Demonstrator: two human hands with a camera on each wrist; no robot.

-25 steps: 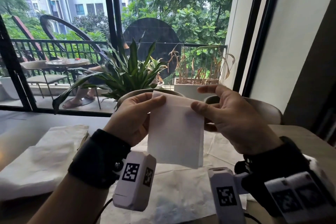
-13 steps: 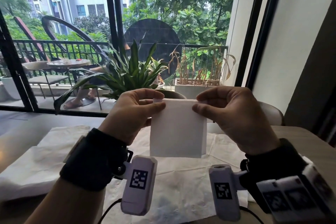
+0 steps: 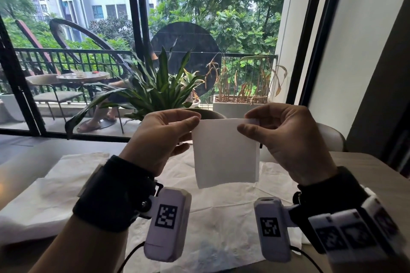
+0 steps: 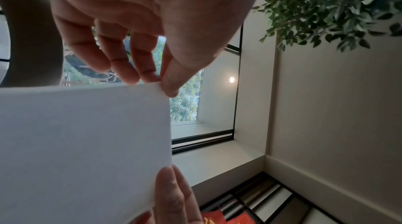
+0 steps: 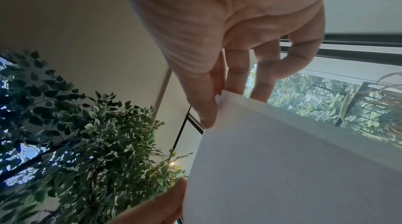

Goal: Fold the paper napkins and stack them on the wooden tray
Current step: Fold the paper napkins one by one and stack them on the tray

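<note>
White napkin (image 3: 225, 150) now hangs shorter between both hands' fingers (image 3: 188, 121).

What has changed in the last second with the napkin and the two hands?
The folded napkin, first tilted, now hangs nearly level, and it looks shorter than before. The left hand and the right hand kept pinching its top corners. The open napkins on the table stayed as they were.
</note>
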